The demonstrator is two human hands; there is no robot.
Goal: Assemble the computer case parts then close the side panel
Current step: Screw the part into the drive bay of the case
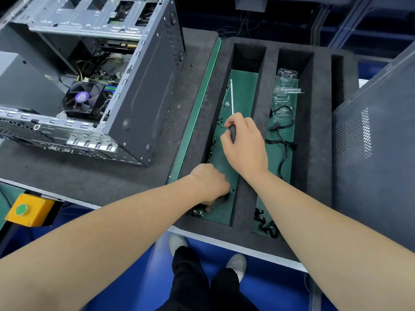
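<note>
An open grey computer case [143, 95] stands on the bench at the left, its fan and cables showing inside. My right hand [246, 145] grips the black handle of a long screwdriver [232, 97] over the left slot of a black foam tray [262, 90]. My left hand [210, 185] reaches down into the near end of that slot among small black screws [213, 144]; its fingertips are curled and hidden, so what they hold cannot be told. The grey perforated side panel [377, 153] leans at the right.
The tray's middle slot holds black cables [283, 135] and clear plastic packaging [286, 79]. A yellow box with a green button [27, 209] sits at the bench's near left edge. My feet stand on the blue floor below.
</note>
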